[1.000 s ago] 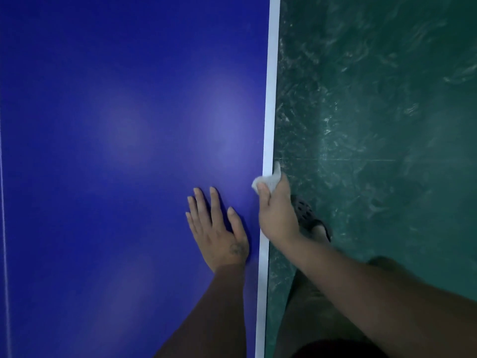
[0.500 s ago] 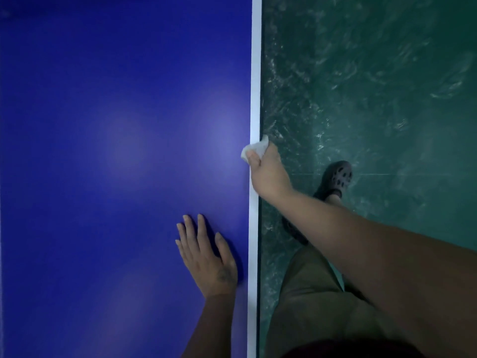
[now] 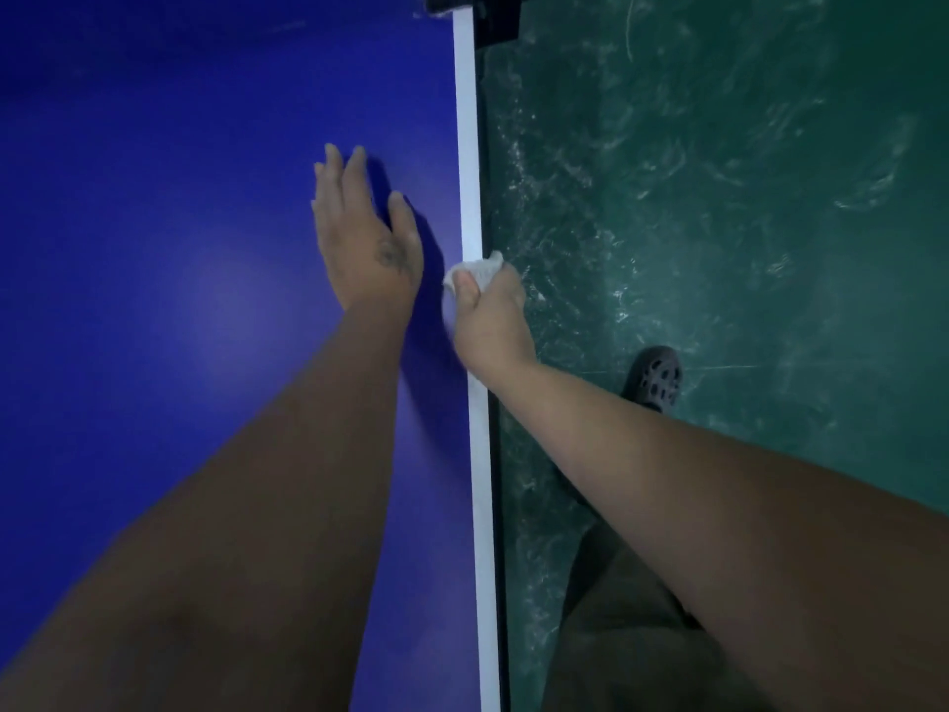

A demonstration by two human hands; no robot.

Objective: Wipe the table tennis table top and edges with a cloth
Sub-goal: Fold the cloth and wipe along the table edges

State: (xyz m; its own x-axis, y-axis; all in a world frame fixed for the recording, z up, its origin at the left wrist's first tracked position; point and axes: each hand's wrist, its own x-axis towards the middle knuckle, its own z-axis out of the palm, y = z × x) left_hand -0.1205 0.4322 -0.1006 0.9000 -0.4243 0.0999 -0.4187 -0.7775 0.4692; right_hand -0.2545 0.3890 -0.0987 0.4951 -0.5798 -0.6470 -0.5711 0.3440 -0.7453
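Here the right hand [image 3: 490, 321] grips a small white cloth [image 3: 475, 272] bunched under its thumb, with the other fingers out of sight over the side, and holds it on the white edge line [image 3: 466, 146] of the blue table tennis table [image 3: 154, 249]. Just beside it the left hand [image 3: 367, 233] stretches over the table top, fingers straight, holding nothing — the cloth sits near its wrist, on the edge side. Beyond the edge lie a green floor [image 3: 719, 197] and a dark perforated clog [image 3: 655, 377].

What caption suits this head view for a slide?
Right hand grips a white cloth on the white edge of the table tennis table; left hand lies open over its blue top.
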